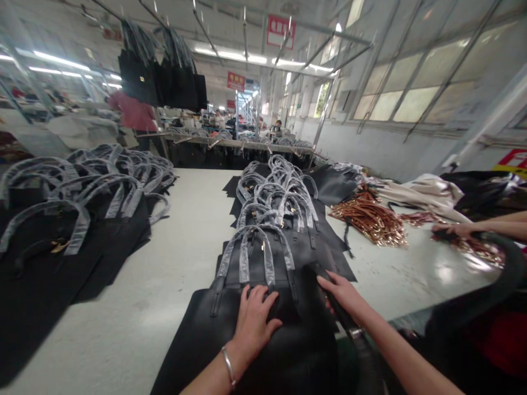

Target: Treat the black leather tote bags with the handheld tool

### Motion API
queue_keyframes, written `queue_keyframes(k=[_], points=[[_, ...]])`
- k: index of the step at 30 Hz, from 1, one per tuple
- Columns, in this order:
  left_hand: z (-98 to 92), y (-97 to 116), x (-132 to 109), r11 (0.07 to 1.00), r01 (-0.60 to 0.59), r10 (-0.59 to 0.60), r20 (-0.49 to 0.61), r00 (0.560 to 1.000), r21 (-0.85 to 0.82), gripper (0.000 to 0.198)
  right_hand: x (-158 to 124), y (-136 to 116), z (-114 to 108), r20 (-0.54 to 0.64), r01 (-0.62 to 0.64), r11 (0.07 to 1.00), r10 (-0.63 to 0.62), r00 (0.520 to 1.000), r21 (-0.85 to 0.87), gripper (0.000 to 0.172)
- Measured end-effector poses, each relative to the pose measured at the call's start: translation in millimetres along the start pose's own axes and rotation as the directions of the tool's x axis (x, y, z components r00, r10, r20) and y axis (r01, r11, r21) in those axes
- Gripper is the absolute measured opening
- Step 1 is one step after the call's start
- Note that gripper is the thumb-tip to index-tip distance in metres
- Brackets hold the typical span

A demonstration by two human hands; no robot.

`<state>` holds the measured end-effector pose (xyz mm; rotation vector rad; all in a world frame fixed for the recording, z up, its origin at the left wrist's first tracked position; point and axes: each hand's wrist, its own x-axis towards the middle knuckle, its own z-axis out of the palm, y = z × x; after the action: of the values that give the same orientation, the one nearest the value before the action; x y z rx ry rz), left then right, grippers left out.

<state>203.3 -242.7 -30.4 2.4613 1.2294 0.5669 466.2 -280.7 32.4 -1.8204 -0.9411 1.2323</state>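
A black bag [206, 340] lies flat at the table's near edge, its plastic-wrapped handles [267, 258] pointing away. My left hand [255, 318], with a silver bangle on the wrist, rests on the bag just below the handles, fingers spread. At the bag's right side my right hand [340, 291] is wrapped round a dark tool with a long black tube [354, 329]; the tool's head is dark and blurred against the bag. Beyond this bag runs a row of overlapping black bags [329, 252] with wrapped handles.
More black bags [119, 236] are piled on the left of the pale table [193, 219]. Brown straps with metal clasps [370, 219] and cream cloth [424, 192] lie at right. Another person's hand [457, 229] holds a black hose at the right edge. Bags [140, 77] hang overhead.
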Motion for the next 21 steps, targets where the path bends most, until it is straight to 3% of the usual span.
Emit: queue_keyframes(k=[3, 8, 13, 17, 19, 21], points=[[1.8, 0, -5, 1.0, -0.009, 0.009, -0.05, 0.999, 0.008, 0.059, -10, -4, 0, -0.041, 0.056, 0.998, -0.056, 0.998, -0.008, 0.027], [7.6, 0, -11, 1.0, 0.013, -0.011, -0.112, 0.994, 0.013, 0.062, -34, -4, -6, 0.173, -0.046, 0.999, 0.049, 0.984, -0.017, 0.032], [11.4, -3, -12, 0.999, 0.028, -0.031, -0.132, 0.991, -0.025, 0.063, -22, -3, 16, 0.293, -0.102, 0.994, 0.109, 0.95, -0.038, 0.036], [6.4, 3, -6, 0.998, 0.066, -0.067, -0.085, 0.994, -0.011, 0.058, -2, -5, 38, 0.202, 0.014, 1.0, -0.011, 0.979, -0.013, 0.039], [-0.1, 10, 1, 0.992, 0.102, -0.097, -0.067, 0.993, 0.07, 0.058, 2, -4, 44, 0.128, 0.074, 0.997, -0.073, 0.989, -0.005, 0.046], [-7.5, 19, 11, 0.984, 0.065, -0.055, -0.068, 0.996, 0.166, 0.056, -1, -1, 45, 0.078, 0.105, 0.994, -0.104, 0.992, -0.004, 0.056]])
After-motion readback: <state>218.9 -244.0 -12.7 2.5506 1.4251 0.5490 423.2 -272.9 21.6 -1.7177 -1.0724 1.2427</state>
